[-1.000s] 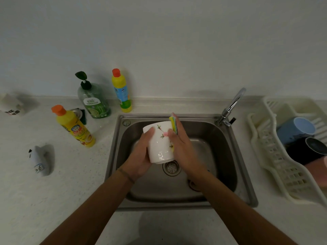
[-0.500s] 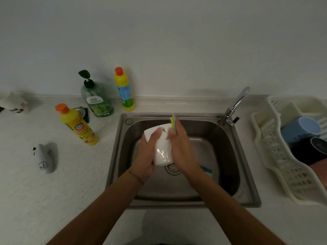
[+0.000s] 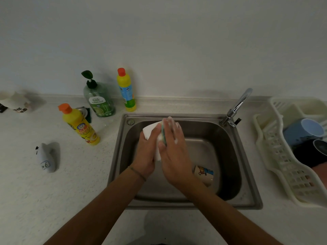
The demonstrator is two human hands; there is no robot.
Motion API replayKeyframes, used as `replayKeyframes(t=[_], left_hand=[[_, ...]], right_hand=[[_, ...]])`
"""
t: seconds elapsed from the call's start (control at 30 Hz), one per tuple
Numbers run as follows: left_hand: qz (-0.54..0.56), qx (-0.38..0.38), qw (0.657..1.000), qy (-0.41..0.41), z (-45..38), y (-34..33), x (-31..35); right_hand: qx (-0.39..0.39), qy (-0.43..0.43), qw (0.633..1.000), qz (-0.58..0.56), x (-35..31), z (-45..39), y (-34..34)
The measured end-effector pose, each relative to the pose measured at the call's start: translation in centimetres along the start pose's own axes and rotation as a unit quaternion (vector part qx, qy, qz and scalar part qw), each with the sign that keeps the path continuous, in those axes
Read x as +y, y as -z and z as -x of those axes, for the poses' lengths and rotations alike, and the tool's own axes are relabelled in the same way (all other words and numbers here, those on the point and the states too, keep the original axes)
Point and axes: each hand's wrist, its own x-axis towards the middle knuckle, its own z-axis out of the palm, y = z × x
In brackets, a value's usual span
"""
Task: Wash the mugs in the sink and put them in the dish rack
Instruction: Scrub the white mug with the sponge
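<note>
Two yellow bottles point(image 3: 78, 125) point(image 3: 126, 90) flank a green pump bottle point(image 3: 99, 99) on the counter point(image 3: 53, 191)

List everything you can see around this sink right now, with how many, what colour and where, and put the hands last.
white mug: 1, white, held over the sink
sponge: 1, yellow and green, pressed against the white mug
cartoon mug: 1, cream with a print, lying in the sink basin
dish rack: 1, cream, right of the sink
mugs in rack: blue mug, black mug, part of a pink one at the frame edge
faucet: 1, chrome, back right corner
yellow bottles: 2, orange-capped; one on the counter, one by the wall
green pump bottle: 1, by the wall
white figure: 1, left counter
left hand: grips the white mug
right hand: soapy, presses the sponge
</note>
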Motion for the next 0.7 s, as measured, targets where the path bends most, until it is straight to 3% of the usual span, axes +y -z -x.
replayKeyframes(t=[0.07, 0.1, 0.17, 0.27, 0.4, 0.53, 0.63, 0.7], left_hand=[[0.007, -0.009, 1.000, 0.006, 0.1, 0.2, 0.1], [0.013, -0.014, 1.000, 0.016, 0.2, 0.1, 0.1], [0.026, -0.022, 0.998, 0.048, 0.5, -0.1, 0.1], [0.066, -0.054, 0.992, 0.097, 0.7, -0.1, 1.0], [0.080, -0.089, 0.988, 0.094, 1.0, 0.4, 1.3], [0.062, -0.047, 0.992, 0.095, 1.1, -0.5, 1.0], [0.029, -0.009, 0.998, 0.058, 0.3, -0.2, 0.8], [0.001, 0.002, 1.000, 0.023, -0.1, 0.2, 0.6]], right_hand=[[-0.008, 0.000, 1.000, -0.013, 0.2, 0.0, 0.3], [-0.008, -0.030, 0.997, -0.074, 0.5, -0.5, 0.6], [-0.011, -0.102, 0.975, -0.196, 1.2, -1.4, 1.7], [-0.019, -0.149, 0.954, -0.258, 2.0, -2.1, 2.6], [-0.025, -0.181, 0.920, -0.347, 1.6, -2.3, 2.9], [-0.008, -0.128, 0.961, -0.243, 1.2, -1.5, 2.1], [-0.002, -0.012, 0.997, -0.081, 0.8, 0.3, 0.5], [-0.018, 0.046, 0.999, 0.013, 0.6, 1.7, -0.5]])
